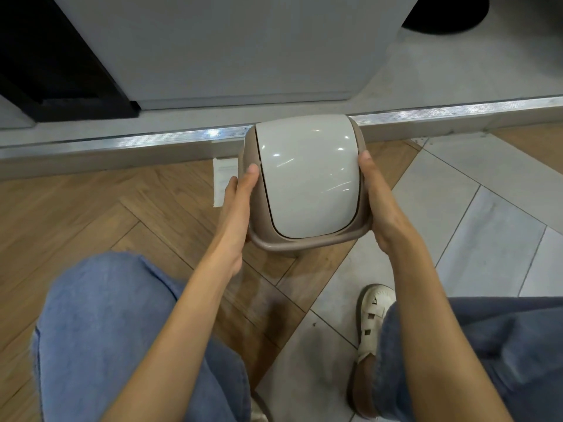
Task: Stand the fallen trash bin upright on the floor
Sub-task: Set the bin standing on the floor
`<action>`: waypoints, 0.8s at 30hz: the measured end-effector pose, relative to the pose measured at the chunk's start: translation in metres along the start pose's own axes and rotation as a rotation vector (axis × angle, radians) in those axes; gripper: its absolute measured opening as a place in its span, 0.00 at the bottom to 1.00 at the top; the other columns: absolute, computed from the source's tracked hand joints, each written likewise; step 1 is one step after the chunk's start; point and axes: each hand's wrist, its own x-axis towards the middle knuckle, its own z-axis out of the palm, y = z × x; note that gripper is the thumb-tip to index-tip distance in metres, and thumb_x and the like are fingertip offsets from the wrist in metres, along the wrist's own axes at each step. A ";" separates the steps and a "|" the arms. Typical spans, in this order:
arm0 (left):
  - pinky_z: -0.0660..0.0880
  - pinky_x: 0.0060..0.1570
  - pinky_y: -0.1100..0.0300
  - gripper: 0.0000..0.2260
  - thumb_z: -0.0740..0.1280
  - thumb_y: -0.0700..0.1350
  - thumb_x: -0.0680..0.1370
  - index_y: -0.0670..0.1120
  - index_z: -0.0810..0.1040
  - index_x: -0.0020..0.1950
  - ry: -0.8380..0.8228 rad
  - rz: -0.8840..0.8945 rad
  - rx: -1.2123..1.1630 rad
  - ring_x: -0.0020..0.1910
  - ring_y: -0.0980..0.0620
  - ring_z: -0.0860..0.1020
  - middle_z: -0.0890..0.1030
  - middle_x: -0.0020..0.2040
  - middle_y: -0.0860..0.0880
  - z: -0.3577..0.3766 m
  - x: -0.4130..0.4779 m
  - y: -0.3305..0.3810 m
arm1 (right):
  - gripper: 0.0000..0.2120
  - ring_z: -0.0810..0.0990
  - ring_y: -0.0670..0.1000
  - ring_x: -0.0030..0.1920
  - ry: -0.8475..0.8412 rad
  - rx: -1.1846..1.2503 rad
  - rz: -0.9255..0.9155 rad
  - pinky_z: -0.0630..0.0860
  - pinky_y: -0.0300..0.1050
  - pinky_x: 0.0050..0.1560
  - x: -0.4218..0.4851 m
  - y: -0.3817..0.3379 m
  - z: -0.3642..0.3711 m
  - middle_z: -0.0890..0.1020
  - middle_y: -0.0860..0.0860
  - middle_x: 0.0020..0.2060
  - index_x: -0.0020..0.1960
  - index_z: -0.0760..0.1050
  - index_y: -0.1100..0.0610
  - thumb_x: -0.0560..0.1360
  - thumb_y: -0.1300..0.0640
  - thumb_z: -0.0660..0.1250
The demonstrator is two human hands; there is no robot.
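Note:
A small trash bin (307, 178) with a taupe rim and a glossy white swing lid faces up at me in the middle of the head view. Its body below the lid is hidden. My left hand (239, 205) grips the bin's left side, thumb on the rim beside the lid. On the right side my right hand (376, 202) clasps the rim, thumb along the lid's edge. The bin is over the wooden floor (91, 214), close to a metal threshold strip (152, 138). I cannot tell whether its base touches the floor.
A grey cabinet panel (228, 47) rises behind the strip. A white paper slip (224, 181) lies on the floor left of the bin. Pale tiles (487, 223) lie to the right. My knees in blue jeans (106, 330) and a white sandal (373, 318) fill the foreground.

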 end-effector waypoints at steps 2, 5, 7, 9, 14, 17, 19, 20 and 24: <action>0.66 0.73 0.47 0.51 0.68 0.77 0.61 0.57 0.60 0.79 -0.010 0.038 -0.038 0.70 0.54 0.72 0.73 0.73 0.54 0.001 0.004 -0.001 | 0.39 0.77 0.44 0.66 0.021 0.027 0.006 0.70 0.52 0.72 0.005 0.002 0.004 0.78 0.41 0.67 0.71 0.71 0.40 0.66 0.22 0.58; 0.68 0.70 0.53 0.45 0.68 0.70 0.67 0.53 0.60 0.80 0.027 0.100 -0.058 0.68 0.55 0.73 0.73 0.73 0.53 0.003 0.011 -0.004 | 0.41 0.77 0.44 0.65 0.062 0.065 -0.007 0.71 0.51 0.70 0.008 0.002 0.013 0.79 0.42 0.65 0.71 0.71 0.43 0.65 0.23 0.59; 0.70 0.63 0.61 0.41 0.68 0.66 0.72 0.52 0.59 0.80 0.056 0.119 -0.068 0.67 0.56 0.73 0.72 0.73 0.53 0.002 0.015 -0.004 | 0.41 0.78 0.44 0.64 0.090 0.068 -0.033 0.73 0.51 0.68 0.012 0.000 0.020 0.80 0.43 0.65 0.71 0.72 0.44 0.65 0.22 0.59; 0.71 0.60 0.63 0.41 0.68 0.66 0.70 0.52 0.62 0.79 0.092 0.134 -0.065 0.66 0.56 0.74 0.74 0.72 0.54 -0.002 0.019 -0.001 | 0.44 0.78 0.46 0.65 0.092 0.051 -0.054 0.73 0.54 0.69 0.019 -0.001 0.026 0.80 0.43 0.65 0.70 0.72 0.43 0.63 0.18 0.59; 0.70 0.68 0.56 0.44 0.68 0.69 0.65 0.51 0.66 0.77 0.154 0.161 -0.053 0.66 0.55 0.75 0.75 0.71 0.53 -0.012 0.036 0.010 | 0.46 0.79 0.47 0.65 0.079 0.043 -0.090 0.73 0.55 0.68 0.040 -0.011 0.042 0.81 0.43 0.65 0.70 0.73 0.42 0.60 0.16 0.59; 0.70 0.68 0.52 0.43 0.68 0.71 0.64 0.55 0.67 0.77 0.154 0.154 -0.051 0.64 0.56 0.76 0.77 0.69 0.55 -0.014 0.044 0.019 | 0.44 0.76 0.48 0.67 0.095 0.054 -0.083 0.70 0.55 0.70 0.048 -0.019 0.050 0.78 0.42 0.67 0.71 0.71 0.42 0.64 0.18 0.58; 0.71 0.68 0.51 0.43 0.68 0.71 0.63 0.56 0.68 0.76 0.157 0.153 -0.055 0.63 0.56 0.77 0.78 0.67 0.56 -0.015 0.051 0.025 | 0.44 0.74 0.49 0.68 0.104 0.060 -0.075 0.69 0.57 0.71 0.054 -0.023 0.054 0.77 0.42 0.68 0.72 0.70 0.41 0.63 0.18 0.58; 0.72 0.67 0.51 0.43 0.68 0.72 0.63 0.56 0.69 0.75 0.158 0.150 -0.057 0.62 0.56 0.78 0.79 0.67 0.56 -0.016 0.054 0.028 | 0.44 0.74 0.49 0.68 0.107 0.064 -0.076 0.69 0.57 0.71 0.056 -0.025 0.057 0.77 0.42 0.68 0.72 0.70 0.41 0.63 0.18 0.58; 0.74 0.65 0.50 0.42 0.69 0.74 0.61 0.57 0.73 0.72 0.121 0.138 -0.076 0.60 0.55 0.80 0.82 0.63 0.57 -0.019 0.069 0.038 | 0.43 0.74 0.52 0.68 0.127 0.064 -0.057 0.68 0.58 0.72 0.068 -0.037 0.064 0.77 0.43 0.67 0.71 0.70 0.43 0.64 0.20 0.58</action>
